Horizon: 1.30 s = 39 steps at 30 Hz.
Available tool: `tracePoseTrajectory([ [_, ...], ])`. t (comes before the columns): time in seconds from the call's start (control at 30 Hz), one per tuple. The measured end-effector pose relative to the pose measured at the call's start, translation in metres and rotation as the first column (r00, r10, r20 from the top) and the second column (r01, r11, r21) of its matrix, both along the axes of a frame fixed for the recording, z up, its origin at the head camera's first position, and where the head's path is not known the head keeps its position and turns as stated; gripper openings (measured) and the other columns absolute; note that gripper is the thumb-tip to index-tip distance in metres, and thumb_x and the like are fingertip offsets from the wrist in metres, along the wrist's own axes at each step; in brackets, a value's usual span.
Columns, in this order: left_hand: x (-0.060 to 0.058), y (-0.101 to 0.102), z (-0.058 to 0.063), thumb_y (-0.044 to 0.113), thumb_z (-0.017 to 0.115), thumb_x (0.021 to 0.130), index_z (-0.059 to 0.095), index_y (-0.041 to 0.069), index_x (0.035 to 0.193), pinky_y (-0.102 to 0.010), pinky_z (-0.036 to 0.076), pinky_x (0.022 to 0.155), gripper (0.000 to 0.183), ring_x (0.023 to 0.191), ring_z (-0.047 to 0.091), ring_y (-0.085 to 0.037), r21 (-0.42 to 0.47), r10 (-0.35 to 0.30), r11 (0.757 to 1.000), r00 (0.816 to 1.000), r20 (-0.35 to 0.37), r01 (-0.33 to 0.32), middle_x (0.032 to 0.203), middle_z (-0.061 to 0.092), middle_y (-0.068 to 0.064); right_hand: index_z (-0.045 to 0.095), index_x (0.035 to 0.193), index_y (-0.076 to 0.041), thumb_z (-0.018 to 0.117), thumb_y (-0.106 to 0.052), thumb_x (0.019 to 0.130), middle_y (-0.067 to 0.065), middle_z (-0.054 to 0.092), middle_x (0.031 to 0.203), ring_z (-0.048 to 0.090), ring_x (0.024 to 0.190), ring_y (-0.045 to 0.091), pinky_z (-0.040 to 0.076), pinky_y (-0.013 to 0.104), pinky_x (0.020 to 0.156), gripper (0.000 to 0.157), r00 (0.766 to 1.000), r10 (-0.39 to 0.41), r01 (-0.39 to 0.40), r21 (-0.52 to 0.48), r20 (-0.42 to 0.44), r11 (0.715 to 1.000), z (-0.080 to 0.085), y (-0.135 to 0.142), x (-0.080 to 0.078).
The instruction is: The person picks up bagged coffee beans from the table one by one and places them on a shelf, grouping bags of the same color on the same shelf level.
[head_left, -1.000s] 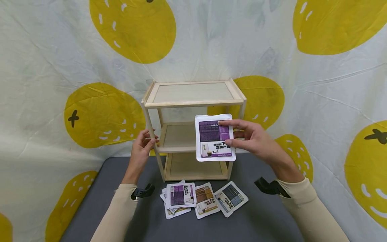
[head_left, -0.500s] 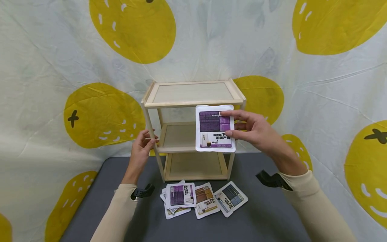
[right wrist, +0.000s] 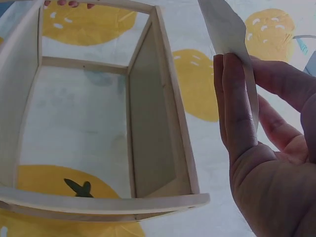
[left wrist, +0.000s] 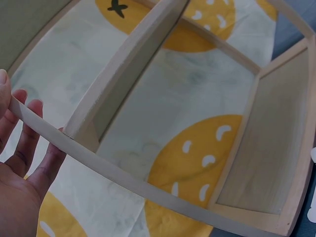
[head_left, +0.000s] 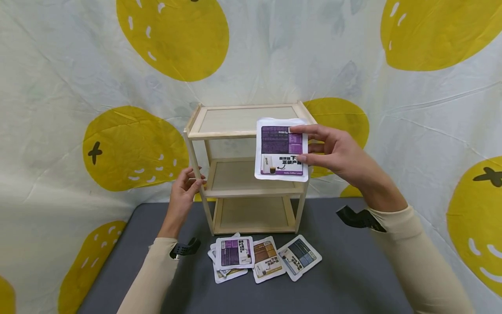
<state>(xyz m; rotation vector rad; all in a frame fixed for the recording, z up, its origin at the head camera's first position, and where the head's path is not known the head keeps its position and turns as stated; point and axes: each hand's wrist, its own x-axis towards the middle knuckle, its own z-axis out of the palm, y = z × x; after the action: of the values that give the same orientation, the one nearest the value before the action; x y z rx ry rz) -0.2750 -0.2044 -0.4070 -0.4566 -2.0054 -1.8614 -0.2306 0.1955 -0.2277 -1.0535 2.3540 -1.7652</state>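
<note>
My right hand (head_left: 339, 150) pinches a flat white packet with a purple printed label (head_left: 281, 168) by its right edge, thumb on the near side. In the right wrist view the packet (right wrist: 228, 29) appears nearly edge-on between the fingers. It is held upright in front of the small wooden shelf rack (head_left: 251, 192), overlapping its top front edge in the head view. My left hand (head_left: 183, 192) grips the rack's left front post, thumb in front and fingers behind; the left wrist view shows the fingers around the post (left wrist: 108, 168) near the middle shelf.
On the dark grey table (head_left: 341, 279), before the rack, lie a pile topped by a purple packet (head_left: 235, 253), a brown packet (head_left: 268, 260) and a blue-grey packet (head_left: 301, 258). A white cloth with yellow fruit prints (head_left: 251, 52) hangs behind the rack.
My right hand has lifted the purple packet from in front of the middle shelf up to the top shelf's front edge, drifting slightly right. The left hand stays on the post.
</note>
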Motion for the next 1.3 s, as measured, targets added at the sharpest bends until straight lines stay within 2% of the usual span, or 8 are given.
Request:
tracePoseTrajectory([
  [0.13,0.0,0.0,0.0,0.009,0.06,0.102,0.052,0.004,0.14,-0.027,0.057,0.09,0.039,0.106,0.065,-0.034,-0.003,0.003,1.0,1.0,0.004,-0.003,0.115,0.06,-0.019,0.054,0.146,-0.009,0.069,0.003,0.094,0.017,0.055,0.137,0.071,0.105,0.026,0.061,0.033,0.081,0.056,1.0,-0.006,0.006,0.003,-0.022,1.0,0.009,0.002,-0.005],
  [0.33,0.0,0.0,0.001,0.01,0.06,0.102,0.053,0.005,0.14,-0.025,0.057,0.089,0.039,0.104,0.065,-0.027,-0.002,0.002,1.0,1.0,0.0,-0.002,0.115,0.06,-0.017,0.054,0.146,-0.008,0.069,0.003,0.094,0.015,0.052,0.138,0.07,0.103,0.025,0.061,0.031,0.081,0.056,0.998,-0.025,0.026,0.022,-0.065,0.999,0.02,0.005,-0.013],
  [0.57,0.0,0.0,0.001,0.009,0.06,0.102,0.05,0.0,0.141,-0.029,0.058,0.089,0.041,0.105,0.065,-0.03,-0.003,0.001,1.0,1.0,-0.001,-0.001,0.114,0.061,-0.015,0.053,0.147,-0.009,0.068,0.001,0.095,0.013,0.051,0.14,0.071,0.104,0.023,0.06,0.029,0.082,0.056,0.997,-0.044,0.047,0.043,-0.06,0.998,0.029,0.007,-0.022],
  [0.8,0.0,0.0,0.001,0.008,0.061,0.102,0.05,-0.001,0.141,-0.027,0.057,0.089,0.042,0.102,0.066,-0.024,0.004,0.004,1.0,1.0,-0.005,-0.004,0.114,0.061,-0.016,0.054,0.147,-0.01,0.071,0.001,0.093,0.014,0.056,0.136,0.071,0.106,0.024,0.06,0.029,0.083,0.057,0.997,-0.045,0.047,0.046,-0.063,0.998,0.038,0.008,-0.031],
  [1.07,0.0,0.0,0.0,0.009,0.061,0.101,0.055,0.008,0.139,-0.037,0.058,0.093,0.038,0.109,0.062,-0.043,0.0,0.008,1.0,1.0,0.004,-0.008,0.115,0.061,-0.017,0.053,0.148,-0.013,0.071,0.0,0.093,0.012,0.061,0.132,0.069,0.107,0.024,0.059,0.027,0.084,0.059,0.996,-0.037,0.045,0.094,-0.083,0.995,0.046,0.012,-0.043],
  [1.3,0.0,0.001,0.0,0.009,0.061,0.102,0.05,-0.001,0.141,-0.04,0.057,0.094,0.042,0.109,0.062,-0.043,0.001,0.007,1.0,1.0,-0.001,-0.007,0.114,0.061,-0.017,0.052,0.147,-0.009,0.069,0.003,0.093,0.015,0.061,0.131,0.067,0.107,0.025,0.058,0.025,0.085,0.058,0.998,0.006,-0.004,0.041,-0.06,0.999,0.051,0.013,-0.055],
])
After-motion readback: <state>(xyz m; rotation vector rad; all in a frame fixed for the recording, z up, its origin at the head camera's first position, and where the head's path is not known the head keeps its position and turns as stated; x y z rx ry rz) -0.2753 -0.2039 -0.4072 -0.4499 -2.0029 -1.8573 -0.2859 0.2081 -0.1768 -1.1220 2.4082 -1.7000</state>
